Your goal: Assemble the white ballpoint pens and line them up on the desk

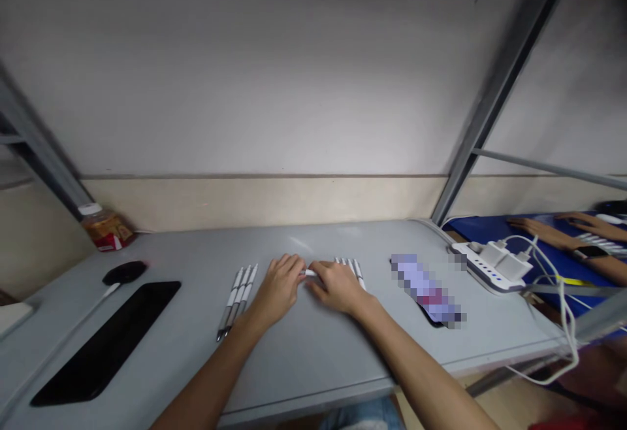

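Observation:
My left hand [277, 286] and my right hand [337, 284] meet at the middle of the grey table [313, 351], fingers curled around a white pen [310, 273] held between them. A row of three white and silver pens [238, 300] lies just left of my left hand. More white pens [355, 268] lie behind my right hand, partly hidden by it.
A black keyboard-like slab [108, 342] and a black mouse [124, 272] lie at the left, a small jar [105, 227] at the back left. A phone [427, 289] lies at the right, then a white power strip [490, 263] with cables. Another person's hands [563, 231] work on a blue table.

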Motion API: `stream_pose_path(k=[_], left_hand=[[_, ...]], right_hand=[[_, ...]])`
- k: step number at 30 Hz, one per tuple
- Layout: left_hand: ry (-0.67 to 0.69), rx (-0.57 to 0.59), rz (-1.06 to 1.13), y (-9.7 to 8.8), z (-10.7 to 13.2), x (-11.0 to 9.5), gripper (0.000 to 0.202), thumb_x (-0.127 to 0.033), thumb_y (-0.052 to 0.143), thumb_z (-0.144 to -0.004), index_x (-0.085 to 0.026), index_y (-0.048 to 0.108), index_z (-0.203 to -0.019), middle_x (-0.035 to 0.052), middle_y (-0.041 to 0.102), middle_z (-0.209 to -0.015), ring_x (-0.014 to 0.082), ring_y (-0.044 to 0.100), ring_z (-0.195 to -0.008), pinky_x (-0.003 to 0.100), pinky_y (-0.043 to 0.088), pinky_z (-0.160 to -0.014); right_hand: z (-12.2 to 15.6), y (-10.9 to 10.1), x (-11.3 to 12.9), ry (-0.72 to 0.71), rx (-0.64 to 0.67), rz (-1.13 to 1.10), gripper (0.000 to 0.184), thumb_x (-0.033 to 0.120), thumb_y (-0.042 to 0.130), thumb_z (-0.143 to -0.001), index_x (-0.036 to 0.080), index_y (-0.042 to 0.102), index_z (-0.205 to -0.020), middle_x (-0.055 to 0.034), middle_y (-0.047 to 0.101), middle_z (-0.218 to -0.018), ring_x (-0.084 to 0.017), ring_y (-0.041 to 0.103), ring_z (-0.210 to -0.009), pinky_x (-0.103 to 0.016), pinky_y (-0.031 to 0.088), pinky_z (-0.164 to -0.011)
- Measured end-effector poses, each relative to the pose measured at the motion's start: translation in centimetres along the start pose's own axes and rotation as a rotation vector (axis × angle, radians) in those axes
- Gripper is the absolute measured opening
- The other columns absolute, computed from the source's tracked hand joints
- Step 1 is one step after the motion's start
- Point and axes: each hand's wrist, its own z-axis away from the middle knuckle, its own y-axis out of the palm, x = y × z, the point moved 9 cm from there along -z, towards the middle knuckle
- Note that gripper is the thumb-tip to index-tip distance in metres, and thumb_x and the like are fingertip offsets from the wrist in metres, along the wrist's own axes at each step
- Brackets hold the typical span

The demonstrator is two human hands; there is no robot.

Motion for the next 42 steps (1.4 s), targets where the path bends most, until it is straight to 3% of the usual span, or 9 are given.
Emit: stream_pose_path(k=[6,10,18,25,30,34,36,39,42], left_hand=[[0.027,0.078,0.015,0.6,0.3,-0.3,0.026,-0.024,0.031,-0.098,-0.021,0.055,-0.088,0.0028,0.061,-0.086,0.0201,0.051,-0.086,0.036,0.034,-0.078],[0.039,0.064,-0.043,0.2,0.2,-0.4,0.025,-0.008,0.036,-0.089,-0.021,0.054,-0.078,0.0037,0.060,-0.078,0.0210,0.050,-0.081,0.036,0.033,-0.073],[0.154,0.053,-0.166,-0.9,0.1,-2.0,0.024,-0.002,0.041,-0.083,-0.020,0.053,-0.074,0.0050,0.060,-0.079,0.0222,0.048,-0.082,0.038,0.032,-0.072],[0.028,-0.047,-0.145,-1.4,-0.1,0.1,0.022,-0.020,0.035,-0.096,-0.021,0.056,-0.089,0.0053,0.062,-0.085,0.0225,0.050,-0.085,0.037,0.033,-0.073],[-0.068,-0.118,0.070,-1.9,-0.1,1.2,0.027,-0.030,0.032,-0.098,-0.021,0.057,-0.102,0.0043,0.062,-0.093,0.0202,0.054,-0.090,0.034,0.038,-0.080],[-0.019,-0.127,0.206,-2.2,0.0,0.4,0.033,-0.029,0.029,-0.098,-0.021,0.049,-0.122,0.0056,0.060,-0.108,0.0189,0.053,-0.100,0.034,0.040,-0.090],[-0.039,-0.147,0.187,-2.5,0.1,0.8,0.033,-0.030,0.029,-0.098,-0.020,0.047,-0.124,0.0069,0.058,-0.112,0.0197,0.051,-0.104,0.036,0.039,-0.093],[-0.149,-0.160,0.030,-2.8,0.2,2.7,0.031,-0.033,0.032,-0.096,-0.019,0.050,-0.116,0.0086,0.058,-0.112,0.0235,0.050,-0.105,0.040,0.039,-0.092],[-0.343,-0.143,-0.222,-3.3,0.8,5.6,0.029,-0.035,0.038,-0.093,-0.018,0.055,-0.110,0.0114,0.057,-0.112,0.0292,0.047,-0.106,0.045,0.038,-0.087]], right_hand=[[-0.1,0.5,-0.4,0.040,0.039,0.059,0.025,0.034,0.042,-0.095,0.020,0.062,-0.101,-0.0102,0.071,-0.090,-0.022,0.066,-0.076,-0.027,0.037,-0.063],[0.1,0.6,-0.1,0.021,0.037,0.007,0.027,0.035,0.040,-0.096,0.019,0.062,-0.102,-0.0112,0.071,-0.089,-0.022,0.065,-0.075,-0.028,0.038,-0.065],[0.3,1.2,-0.3,-0.085,0.132,-0.544,0.025,0.032,0.048,-0.092,0.018,0.064,-0.106,-0.0034,0.068,-0.088,-0.014,0.057,-0.070,-0.023,0.040,-0.065],[-0.4,-1.0,-4.0,0.113,-0.175,-0.841,0.028,0.039,0.069,-0.076,0.017,0.067,-0.092,-0.0008,0.063,-0.078,-0.012,0.055,-0.069,-0.023,0.042,-0.064],[-0.7,-0.3,-6.1,0.273,-0.275,-1.376,0.032,0.040,0.074,-0.069,0.016,0.064,-0.088,0.0044,0.052,-0.061,-0.008,0.042,-0.048,-0.020,0.033,-0.043],[-0.3,-1.1,-7.4,0.307,-0.463,-1.720,0.027,0.040,0.072,-0.073,0.018,0.062,-0.083,0.0000,0.058,-0.077,-0.010,0.052,-0.066,-0.018,0.042,-0.050],[-0.2,-0.8,-7.8,0.330,-0.479,-1.907,0.027,0.041,0.071,-0.075,0.020,0.059,-0.087,0.0006,0.058,-0.077,-0.010,0.053,-0.064,-0.018,0.044,-0.051],[-0.3,-0.3,-7.9,0.331,-0.429,-2.079,0.026,0.036,0.069,-0.079,0.025,0.055,-0.097,0.0077,0.044,-0.059,-0.005,0.033,-0.042,-0.014,0.023,-0.035],[-0.4,-0.1,-7.7,0.290,-0.385,-2.131,0.028,0.031,0.066,-0.082,0.031,0.050,-0.104,0.0100,0.036,-0.056,-0.004,0.020,-0.038,-0.014,0.010,-0.035]])
